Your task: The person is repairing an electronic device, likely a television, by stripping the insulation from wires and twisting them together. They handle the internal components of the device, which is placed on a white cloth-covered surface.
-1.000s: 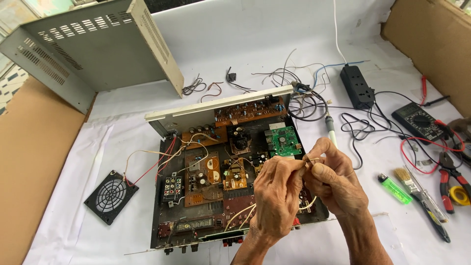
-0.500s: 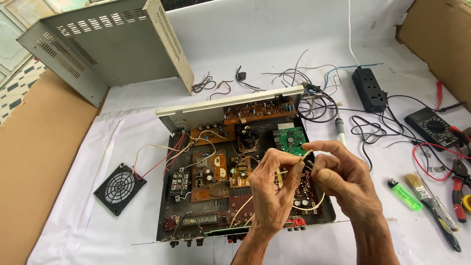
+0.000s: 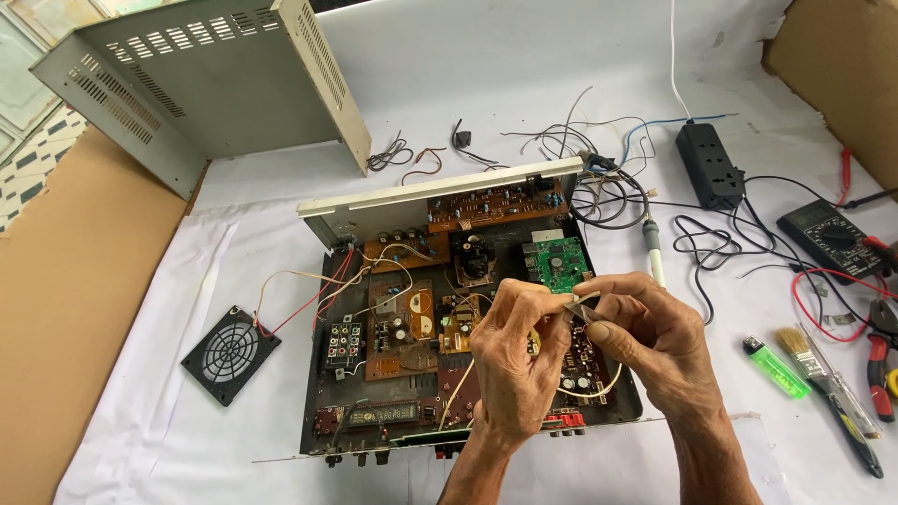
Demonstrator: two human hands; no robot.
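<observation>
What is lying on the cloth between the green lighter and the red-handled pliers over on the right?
In the head view, a small paintbrush and a long screwdriver lie between the green lighter and the red-handled pliers.

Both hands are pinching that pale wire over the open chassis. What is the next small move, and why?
Probably lift the wire end slightly clear of the boards before working it further. The left hand and right hand pinch the pale wire together right above the open amplifier chassis, and its loop sags onto the components below.
</observation>
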